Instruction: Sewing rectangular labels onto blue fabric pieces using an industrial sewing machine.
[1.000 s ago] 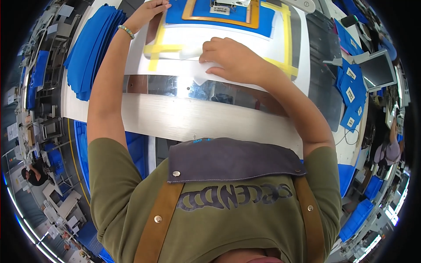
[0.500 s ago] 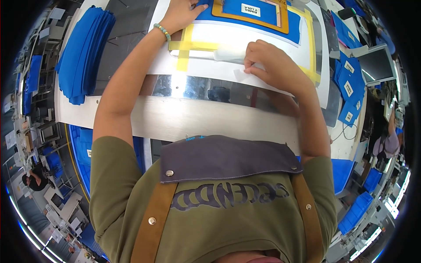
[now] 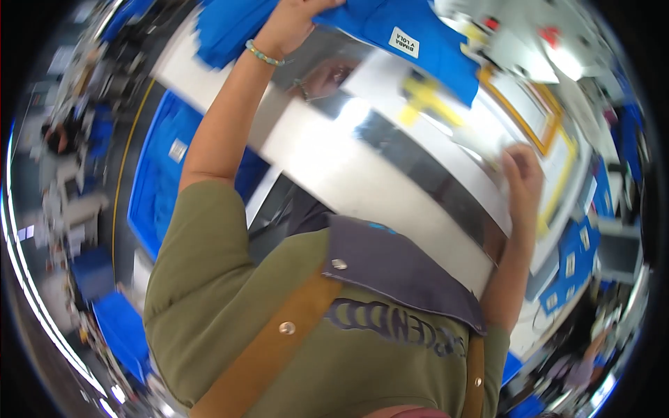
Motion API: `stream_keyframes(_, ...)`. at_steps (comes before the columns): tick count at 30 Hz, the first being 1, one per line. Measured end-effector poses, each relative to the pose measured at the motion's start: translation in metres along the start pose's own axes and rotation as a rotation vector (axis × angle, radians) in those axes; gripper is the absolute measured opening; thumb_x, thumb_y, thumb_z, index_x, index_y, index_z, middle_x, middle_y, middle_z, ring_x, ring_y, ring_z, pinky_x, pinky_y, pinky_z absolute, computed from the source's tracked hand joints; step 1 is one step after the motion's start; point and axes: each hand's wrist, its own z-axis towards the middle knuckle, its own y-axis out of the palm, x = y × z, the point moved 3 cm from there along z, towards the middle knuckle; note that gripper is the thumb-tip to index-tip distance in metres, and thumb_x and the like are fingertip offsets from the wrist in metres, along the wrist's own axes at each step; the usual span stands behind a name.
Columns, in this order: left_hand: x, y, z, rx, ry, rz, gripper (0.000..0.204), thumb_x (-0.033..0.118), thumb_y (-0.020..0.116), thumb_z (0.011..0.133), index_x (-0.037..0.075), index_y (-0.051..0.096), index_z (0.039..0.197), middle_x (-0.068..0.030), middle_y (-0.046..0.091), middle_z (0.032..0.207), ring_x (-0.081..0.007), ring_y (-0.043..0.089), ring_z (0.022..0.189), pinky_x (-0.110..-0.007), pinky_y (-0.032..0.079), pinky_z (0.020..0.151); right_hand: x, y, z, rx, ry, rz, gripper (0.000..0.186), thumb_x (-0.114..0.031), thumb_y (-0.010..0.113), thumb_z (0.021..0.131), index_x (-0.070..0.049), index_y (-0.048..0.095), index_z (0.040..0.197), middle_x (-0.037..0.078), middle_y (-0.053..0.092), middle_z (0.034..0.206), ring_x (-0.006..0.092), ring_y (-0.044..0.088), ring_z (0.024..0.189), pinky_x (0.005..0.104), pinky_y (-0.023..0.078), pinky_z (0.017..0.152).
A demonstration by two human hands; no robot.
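A blue fabric piece [image 3: 435, 59] with a white printed label hangs from my left hand [image 3: 296, 24], which has closed on its edge at the top of the picture. Some fingertips there are hidden or cut off. The piece is lifted over the white work sheet and its yellow tape [image 3: 428, 101]. My right hand [image 3: 523, 171], blurred, is closed low over the right part of the sheet. A thin translucent sheet [image 3: 477, 143] shows at its fingertips. Just beyond this hand, an orange-yellow frame [image 3: 554, 129] lies on the work sheet.
A stack of blue fabric [image 3: 226, 35] sits at the table's far left. Below it stands a blue bin [image 3: 143, 202] with more labelled blue fabric. Labelled blue pieces [image 3: 571, 261] lie at the right, near a grey monitor [image 3: 620, 254]. The pale table edge [image 3: 327, 157] runs before me.
The view has turned leftward. My left hand has lifted the blue piece out from under the frame and carried it left. My right hand stays low over the work sheet.
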Motion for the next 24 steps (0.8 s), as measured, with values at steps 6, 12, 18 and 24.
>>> stream_keyframes(6, 0.123, -0.244, -0.181, 0.614, -0.133, -0.066, 0.034, 0.028, 0.071, 0.103, 0.004, 0.07, 0.127, -0.0066, 0.076, 0.117, -0.0191, 0.07, 0.111, -0.034, 0.056, 0.095, 0.004, 0.001, 0.001, 0.009, 0.133, -0.108, 0.008, -0.01, 0.072, 0.102, -0.006, 0.069, 0.107, -0.002, 0.067, 0.099, 0.0054, 0.061, 0.09, 0.0197, 0.045, 0.077)
stream_keyframes(12, 0.076, -0.359, -0.338, 1.059, -0.59, 0.104, 0.015, 0.02, 0.071, 0.098, 0.006, 0.07, 0.102, -0.0089, 0.073, 0.093, -0.0223, 0.07, 0.079, -0.038, 0.059, 0.072, -0.002, 0.008, 0.003, 0.023, 0.175, -0.165, 0.007, -0.01, 0.072, 0.101, -0.006, 0.07, 0.107, -0.003, 0.067, 0.098, 0.0051, 0.061, 0.089, 0.0197, 0.044, 0.078)
stream_keyframes(18, -0.01, -0.394, -0.407, 1.298, -0.817, 0.801, 0.027, 0.028, 0.071, 0.099, 0.005, 0.07, 0.087, -0.0082, 0.071, 0.077, -0.0245, 0.068, 0.066, -0.04, 0.053, 0.061, -0.006, -0.001, 0.001, 0.024, 0.142, -0.195, 0.009, -0.008, 0.073, 0.101, -0.004, 0.071, 0.109, -0.001, 0.068, 0.099, 0.0061, 0.062, 0.091, 0.02, 0.046, 0.079)
stream_keyframes(24, 0.052, -0.379, -0.327, 1.267, 0.055, 1.851, 0.038, 0.036, 0.057, 0.104, 0.009, 0.083, 0.098, -0.0208, 0.078, 0.092, -0.0428, 0.076, 0.088, -0.052, 0.06, 0.079, -0.024, -0.064, 0.025, 0.056, 0.088, -0.352, 0.014, -0.01, 0.075, 0.099, 0.0, 0.075, 0.11, 0.002, 0.073, 0.104, 0.0091, 0.067, 0.097, 0.0231, 0.052, 0.089)
